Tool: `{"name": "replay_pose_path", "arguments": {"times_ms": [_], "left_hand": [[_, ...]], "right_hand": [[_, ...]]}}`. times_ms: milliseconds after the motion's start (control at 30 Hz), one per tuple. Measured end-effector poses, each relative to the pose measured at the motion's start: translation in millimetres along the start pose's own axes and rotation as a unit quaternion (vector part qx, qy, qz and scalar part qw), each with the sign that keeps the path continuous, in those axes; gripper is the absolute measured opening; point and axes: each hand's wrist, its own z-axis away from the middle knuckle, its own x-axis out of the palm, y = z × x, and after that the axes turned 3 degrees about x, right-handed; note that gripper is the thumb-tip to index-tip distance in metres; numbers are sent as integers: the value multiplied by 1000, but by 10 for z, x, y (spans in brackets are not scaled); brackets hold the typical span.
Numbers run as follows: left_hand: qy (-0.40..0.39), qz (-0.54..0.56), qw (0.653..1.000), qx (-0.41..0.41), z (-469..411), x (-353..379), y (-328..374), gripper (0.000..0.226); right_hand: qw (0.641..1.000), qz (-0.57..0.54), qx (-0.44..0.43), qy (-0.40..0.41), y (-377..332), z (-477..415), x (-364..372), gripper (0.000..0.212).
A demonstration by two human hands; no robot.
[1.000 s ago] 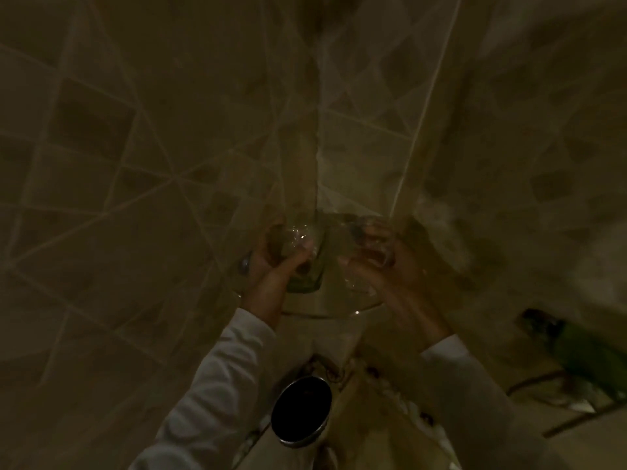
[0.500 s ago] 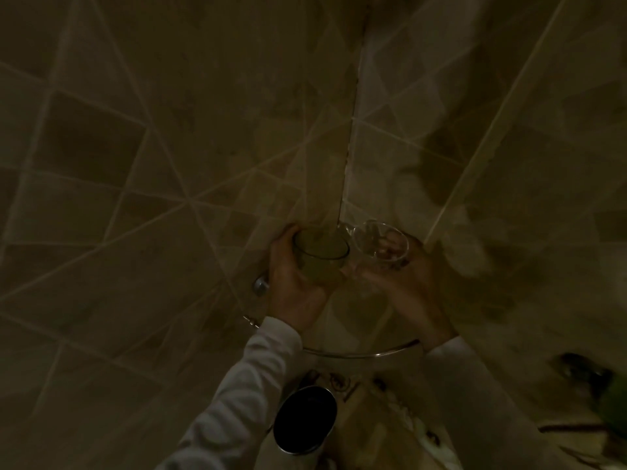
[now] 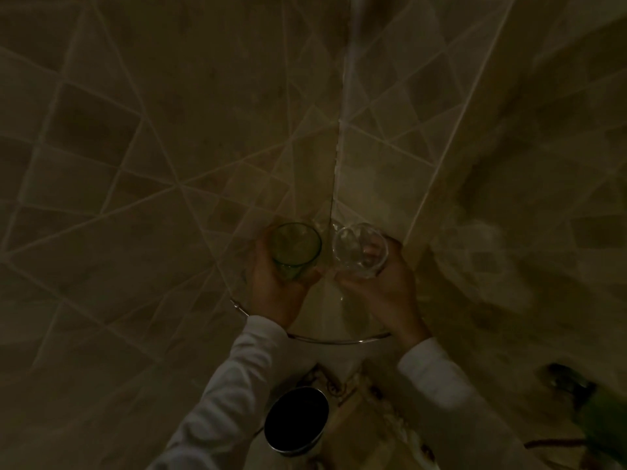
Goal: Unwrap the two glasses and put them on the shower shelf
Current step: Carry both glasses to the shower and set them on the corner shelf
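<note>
- Wrapping round the lower wall of the green glass (image 3: 296, 247), the fingers (image 3: 271, 266) of the left hand (image 3: 276, 293) are closed on it, mouth up and leaning a little toward the corner.
- On the other side, the right hand (image 3: 390, 286) cups the clear glass (image 3: 360, 254) from beneath and behind, its fingers curled on the bowl; that glass is tipped, its mouth turned partly toward us.
- No wrapping shows on either, so I'd judge the unwrapping done and the setting-down in hand.
- Both glasses sit side by side, nearly touching, over the back of the shower shelf (image 3: 339, 341), close to where the two tiled walls (image 3: 169, 147) meet; whether their bases rest on it, I cannot tell in this gloom.
- Holding them low probably keeps the rims clear and lets each base land flat.
- Below the shelf's curved rail stands a dark round container (image 3: 296, 420), well apart.
- The clear one needs righting first, I reckon, and glass knocking glass is the risk.
</note>
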Motion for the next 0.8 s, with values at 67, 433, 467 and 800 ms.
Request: {"name": "replay_pose_path", "arguments": {"times_ms": [67,433,467,800], "left_hand": [[14,-31,999,-8,26,7,17,102],[69,-38,996,-31,41,57,-9,88],[68,-42,996,-36,40,55,3,88],[68,-16,994,-84,3,99,46,82]], "right_hand": [[999,26,-22,1,-1,20,-32,89],[998,61,-7,0,84,-73,37,88],[998,59,-10,2,88,-85,48,86],[996,80,-8,31,53,-112,132,79]]}}
